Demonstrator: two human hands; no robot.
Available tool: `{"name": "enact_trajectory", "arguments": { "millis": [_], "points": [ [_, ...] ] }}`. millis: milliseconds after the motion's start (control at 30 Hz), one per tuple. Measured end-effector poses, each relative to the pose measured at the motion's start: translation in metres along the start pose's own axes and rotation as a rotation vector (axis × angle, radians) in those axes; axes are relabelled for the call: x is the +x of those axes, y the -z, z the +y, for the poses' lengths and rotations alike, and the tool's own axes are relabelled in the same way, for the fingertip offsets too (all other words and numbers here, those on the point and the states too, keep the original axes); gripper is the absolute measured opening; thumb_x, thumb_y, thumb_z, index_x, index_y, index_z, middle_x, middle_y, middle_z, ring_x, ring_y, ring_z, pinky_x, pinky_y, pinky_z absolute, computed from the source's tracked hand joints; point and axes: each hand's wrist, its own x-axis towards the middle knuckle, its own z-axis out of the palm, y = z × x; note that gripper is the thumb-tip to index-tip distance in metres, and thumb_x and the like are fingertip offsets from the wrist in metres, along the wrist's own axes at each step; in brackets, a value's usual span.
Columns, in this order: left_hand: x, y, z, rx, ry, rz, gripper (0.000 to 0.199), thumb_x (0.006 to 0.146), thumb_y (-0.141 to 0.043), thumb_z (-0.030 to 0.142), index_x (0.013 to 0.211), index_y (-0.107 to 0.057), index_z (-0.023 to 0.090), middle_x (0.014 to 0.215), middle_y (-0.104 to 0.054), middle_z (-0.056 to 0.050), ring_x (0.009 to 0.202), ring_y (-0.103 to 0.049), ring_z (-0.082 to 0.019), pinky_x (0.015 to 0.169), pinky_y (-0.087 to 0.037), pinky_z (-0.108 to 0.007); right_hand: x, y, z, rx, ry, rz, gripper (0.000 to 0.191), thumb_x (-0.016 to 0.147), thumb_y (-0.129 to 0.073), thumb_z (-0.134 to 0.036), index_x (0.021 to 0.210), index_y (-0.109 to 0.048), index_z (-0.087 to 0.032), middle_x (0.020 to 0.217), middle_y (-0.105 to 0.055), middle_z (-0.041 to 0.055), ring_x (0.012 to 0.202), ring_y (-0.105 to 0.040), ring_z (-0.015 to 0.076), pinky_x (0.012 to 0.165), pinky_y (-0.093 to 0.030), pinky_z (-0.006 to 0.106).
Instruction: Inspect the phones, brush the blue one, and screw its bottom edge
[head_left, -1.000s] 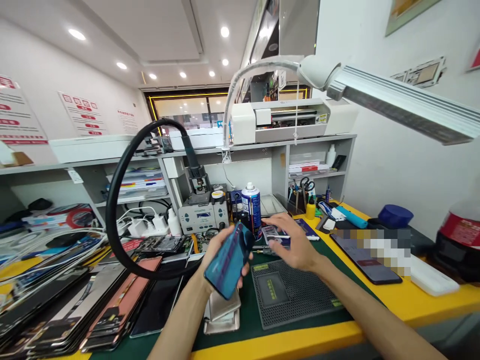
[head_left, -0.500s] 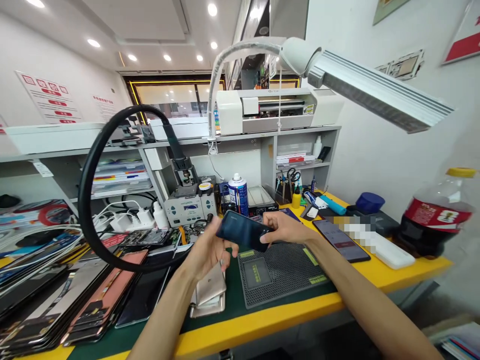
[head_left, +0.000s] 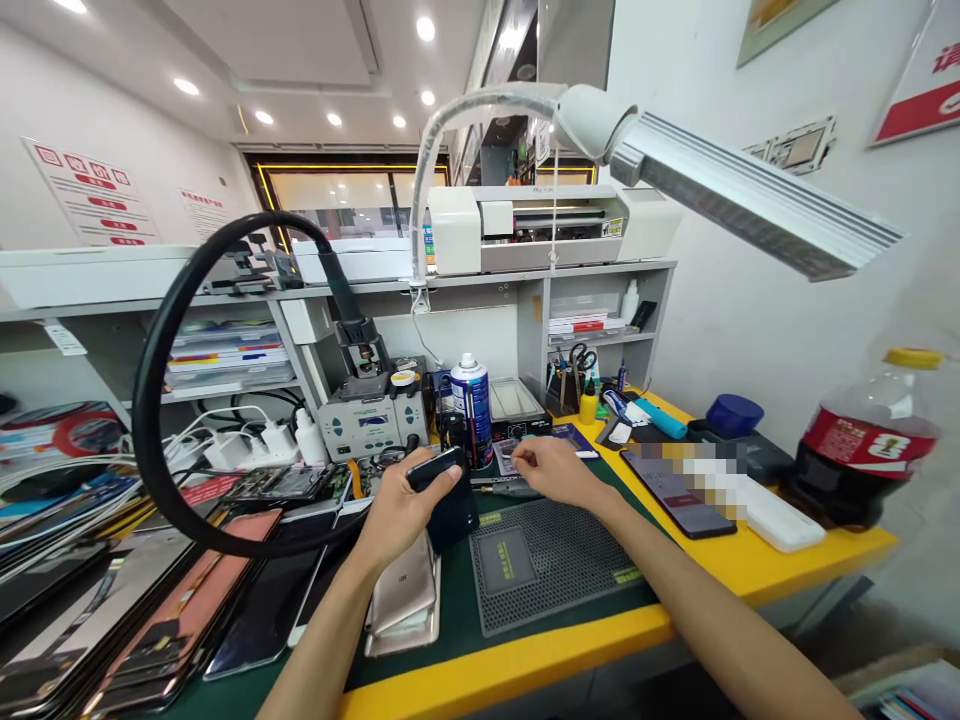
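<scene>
A dark phone [head_left: 452,515] is gripped in my left hand [head_left: 401,510], its thumb on the top edge; the phone is tilted, with its broad face turned to the right. My right hand [head_left: 551,468] hovers apart from the phone, above the back edge of the grey perforated mat [head_left: 555,570]. Its fingers are curled together, and whatever they may hold is too small to make out. Gold phone shells [head_left: 405,600] lie on the green mat, below and beside my left hand.
Stacked screens and phone parts [head_left: 187,600] cover the left side. A thick black hose [head_left: 150,400] arches there. Behind stand a spray can [head_left: 471,400] and a yellow bottle [head_left: 588,404]. A large phone [head_left: 679,495] and a cola bottle [head_left: 862,440] are at right.
My right hand has let go of the phone and moved away from it. In my left hand the phone has turned from lying lengthwise to a steeper, more upright tilt. The view has shifted slightly.
</scene>
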Motion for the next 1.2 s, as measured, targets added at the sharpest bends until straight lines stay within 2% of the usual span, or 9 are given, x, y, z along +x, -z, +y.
{"name": "enact_trajectory", "arguments": {
  "millis": [167, 333, 500, 633, 733, 833, 967, 1100, 1200],
  "points": [
    [0.0, -0.002, 0.003, 0.035, 0.009, -0.11, 0.033, 0.084, -0.068, 0.047, 0.073, -0.057, 0.018, 0.072, -0.048, 0.001, 0.063, -0.043, -0.014, 0.059, -0.031, -0.025, 0.009, -0.016, 0.007, -0.076, -0.028, -0.109, 0.019, 0.085, -0.058, -0.022, 0.086, -0.077, -0.017, 0.086, -0.073, 0.0106, 0.082, -0.065, 0.0241, 0.067, -0.039, 0.028],
    [-0.002, -0.006, 0.004, 0.042, 0.005, -0.157, 0.047, 0.085, -0.065, 0.051, 0.06, -0.041, 0.02, 0.06, -0.03, 0.004, 0.056, -0.025, -0.011, 0.055, -0.019, -0.027, 0.031, -0.009, 0.013, -0.113, -0.079, -0.249, 0.017, 0.079, -0.064, -0.022, 0.082, -0.081, -0.017, 0.084, -0.076, 0.0085, 0.08, -0.067, 0.0236, 0.062, -0.04, 0.027],
    [-0.002, -0.012, 0.001, 0.036, 0.01, -0.134, 0.055, 0.084, -0.066, 0.053, 0.055, -0.032, 0.021, 0.058, -0.025, 0.004, 0.056, -0.02, -0.01, 0.053, -0.017, -0.027, 0.05, -0.001, 0.014, -0.084, -0.068, -0.443, 0.017, 0.069, -0.073, -0.022, 0.082, -0.082, -0.017, 0.081, -0.076, 0.0043, 0.074, -0.067, 0.0213, 0.06, -0.043, 0.024],
    [-0.001, -0.013, -0.004, -0.027, 0.04, -0.104, 0.048, 0.084, -0.068, 0.051, 0.055, -0.047, 0.018, 0.054, -0.035, 0.003, 0.052, -0.029, -0.01, 0.05, -0.024, -0.025, 0.054, -0.001, 0.02, -0.051, -0.043, -0.507, 0.017, 0.069, -0.073, -0.025, 0.081, -0.082, -0.017, 0.08, -0.076, 0.0032, 0.073, -0.066, 0.02, 0.06, -0.044, 0.024],
    [-0.001, -0.014, -0.007, -0.111, 0.112, -0.079, 0.037, 0.081, -0.072, 0.05, 0.072, -0.068, 0.014, 0.064, -0.059, -0.004, 0.058, -0.052, -0.016, 0.053, -0.041, -0.027, 0.055, -0.006, 0.027, -0.039, -0.042, -0.507, 0.017, 0.068, -0.072, -0.021, 0.08, -0.081, -0.017, 0.076, -0.075, 0.0028, 0.07, -0.066, 0.0189, 0.056, -0.042, 0.023],
    [-0.001, -0.016, -0.009, -0.152, 0.15, -0.089, 0.039, 0.08, -0.074, 0.048, 0.093, -0.076, 0.012, 0.089, -0.073, -0.012, 0.081, -0.067, -0.027, 0.069, -0.055, -0.035, 0.057, -0.009, 0.033, -0.02, -0.016, -0.473, 0.012, 0.064, -0.072, -0.019, 0.074, -0.08, -0.016, 0.072, -0.074, 0.0017, 0.068, -0.065, 0.0178, 0.056, -0.041, 0.022],
    [-0.003, -0.018, -0.011, -0.178, 0.112, -0.092, 0.043, 0.083, -0.073, 0.045, 0.114, -0.073, 0.015, 0.112, -0.073, -0.014, 0.104, -0.068, -0.031, 0.088, -0.057, -0.04, 0.053, -0.003, 0.034, 0.031, 0.026, -0.332, 0.006, 0.063, -0.074, -0.016, 0.067, -0.077, -0.014, 0.072, -0.074, 0.0023, 0.071, -0.065, 0.0174, 0.059, -0.041, 0.021],
    [-0.003, -0.024, -0.01, -0.193, 0.142, -0.096, 0.046, 0.083, -0.073, 0.046, 0.118, -0.072, 0.015, 0.111, -0.074, -0.013, 0.104, -0.069, -0.031, 0.085, -0.059, -0.04, 0.043, 0.011, 0.029, 0.141, 0.028, -0.157, 0.02, 0.082, -0.059, -0.022, 0.088, -0.075, -0.012, 0.087, -0.076, 0.0071, 0.073, -0.067, 0.0155, 0.058, -0.043, 0.02],
    [0.0, -0.03, -0.007, -0.161, 0.137, -0.116, 0.041, 0.084, -0.072, 0.045, 0.113, -0.074, 0.015, 0.111, -0.074, -0.012, 0.104, -0.069, -0.028, 0.088, -0.058, -0.036, 0.035, 0.019, 0.026, 0.214, 0.025, -0.157, 0.026, 0.09, -0.05, -0.026, 0.097, -0.072, -0.012, 0.09, -0.075, 0.0075, 0.069, -0.067, 0.013, 0.054, -0.044, 0.019]
  ]
}}
